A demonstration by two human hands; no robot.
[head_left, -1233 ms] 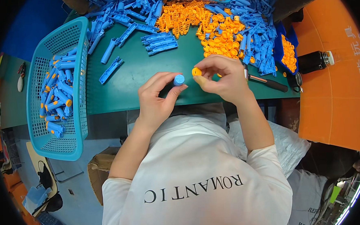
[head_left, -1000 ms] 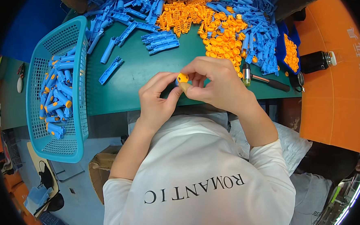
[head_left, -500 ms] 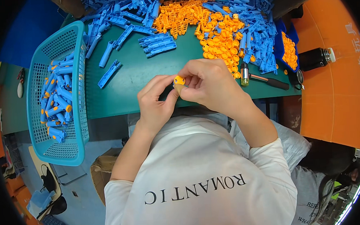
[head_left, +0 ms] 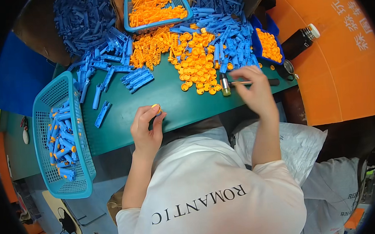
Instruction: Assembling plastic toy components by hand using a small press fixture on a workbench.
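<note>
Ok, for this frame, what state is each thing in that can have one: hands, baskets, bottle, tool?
left hand: closed on a small capped piece, orange cap on top
right hand: fingers on the small hammer, which lies flat
teal basket: part filled with blue pieces
top basket: heaped with orange parts
black bottle: capped, lying tilted

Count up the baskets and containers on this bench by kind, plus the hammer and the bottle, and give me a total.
Teal mesh baskets: 2, the second holding orange parts
Dark blue bin of orange caps: 1
Small hammer: 1
Black bottle: 1
Total: 5
</note>
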